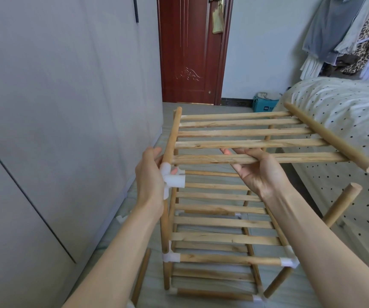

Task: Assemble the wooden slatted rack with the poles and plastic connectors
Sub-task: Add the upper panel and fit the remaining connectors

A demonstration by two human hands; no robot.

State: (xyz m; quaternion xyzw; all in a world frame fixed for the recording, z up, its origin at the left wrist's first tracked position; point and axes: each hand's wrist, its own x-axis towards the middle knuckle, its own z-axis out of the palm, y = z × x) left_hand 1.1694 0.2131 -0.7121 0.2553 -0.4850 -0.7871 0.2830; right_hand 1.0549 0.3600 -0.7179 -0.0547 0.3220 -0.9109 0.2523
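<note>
A wooden slatted shelf panel [245, 132] is held up in the air, its two round side rails sticking out at the near ends. My left hand [150, 174] grips a white plastic connector [172, 180] that sits at the near end of the panel's left rail, on top of an upright pole. My right hand [259, 170] holds the nearest slat from below, palm up, fingers curled over it. Underneath stands the partly built rack [221, 238] with lower slatted tiers and white connectors [289, 261] at its corners.
A loose pole [142, 276] lies on the floor at the lower left. Another pole [341, 205] leans at the right beside the dotted bed [345, 112]. A grey wardrobe [57, 107] lines the left; a red door [190, 52] and a blue box [264, 105] stand beyond.
</note>
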